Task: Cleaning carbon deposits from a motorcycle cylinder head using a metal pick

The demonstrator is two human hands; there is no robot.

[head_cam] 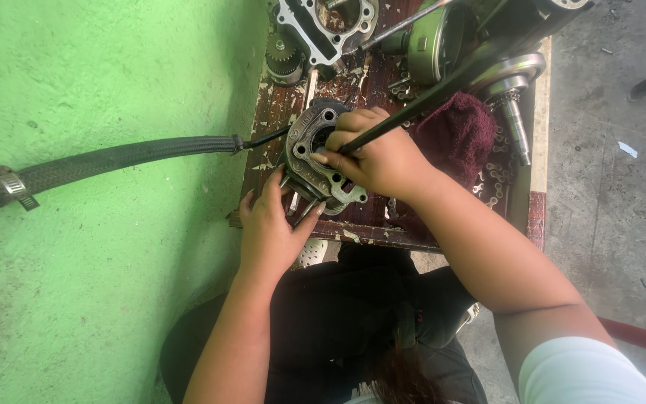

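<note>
On the worn wooden bench (443, 241), my left hand (269, 228) grips the engine cylinder (315, 161) low on its near side, right hand (379, 153) clenched on a long dark rod (443, 90) angling up-right from the bore.

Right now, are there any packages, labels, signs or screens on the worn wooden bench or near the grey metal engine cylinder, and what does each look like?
None: no package, label, sign or screen is in view.
Small white scrap: on the grey concrete floor right of the worn wooden bench, flat, too small to tell what it is.
</note>
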